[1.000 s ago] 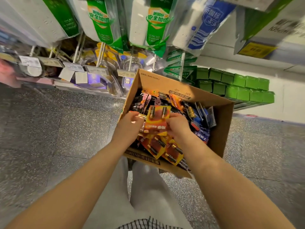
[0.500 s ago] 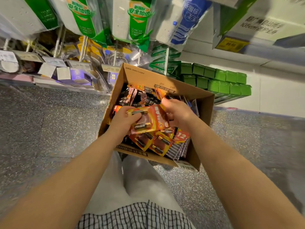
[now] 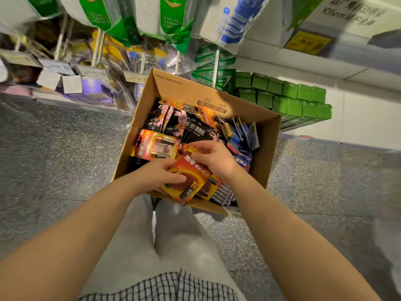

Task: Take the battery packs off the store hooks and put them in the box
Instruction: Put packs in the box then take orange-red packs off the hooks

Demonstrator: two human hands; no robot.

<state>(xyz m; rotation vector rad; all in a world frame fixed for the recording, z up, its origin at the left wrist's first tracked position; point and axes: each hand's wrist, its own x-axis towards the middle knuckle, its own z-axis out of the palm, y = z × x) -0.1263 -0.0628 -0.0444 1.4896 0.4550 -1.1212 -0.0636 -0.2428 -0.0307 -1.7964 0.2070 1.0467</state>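
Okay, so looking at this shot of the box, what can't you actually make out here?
All head view:
- Box bottom and lower packs: buried under the top layer of packs.
- Orange battery pack: partly covered by left hand and right hand; whether it is one card or several is unclear.
- Shelf price tags: motion-blurred, unreadable.
- Hanging packages: tops cut off by the upper edge.
- Store hooks: hidden behind hanging goods.
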